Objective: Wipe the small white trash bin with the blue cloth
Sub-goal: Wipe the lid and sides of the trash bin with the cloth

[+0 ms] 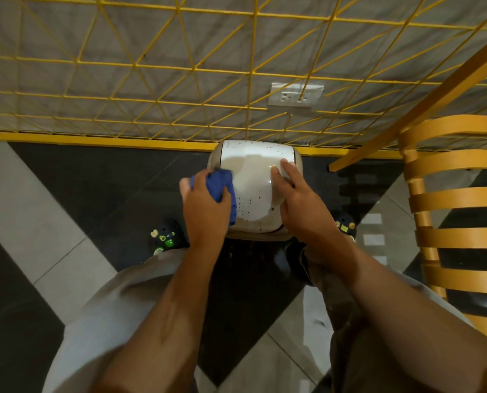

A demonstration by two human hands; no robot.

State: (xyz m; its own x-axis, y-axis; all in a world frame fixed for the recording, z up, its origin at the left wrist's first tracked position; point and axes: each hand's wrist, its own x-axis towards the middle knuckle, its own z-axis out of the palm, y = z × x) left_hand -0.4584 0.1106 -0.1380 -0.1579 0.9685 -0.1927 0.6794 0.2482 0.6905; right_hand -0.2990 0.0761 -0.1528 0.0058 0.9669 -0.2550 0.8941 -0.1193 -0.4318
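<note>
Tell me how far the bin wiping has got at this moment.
Done: the blue cloth is bunched in the left hand and already against the left side of the small white trash bin. In hand: the right hand rests flat on the lid, steadying it. Left: dark specks dot the lid's far edge and near part, so most of the top seems unwiped.

Bin (255, 177) against the wire fence (151, 66), chair (449, 205) to its right.

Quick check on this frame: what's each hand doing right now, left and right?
Left hand: closed around the bunched blue cloth, at the bin's left side.
Right hand: open, holding nothing, fingers flat on the white trash bin lid.
</note>
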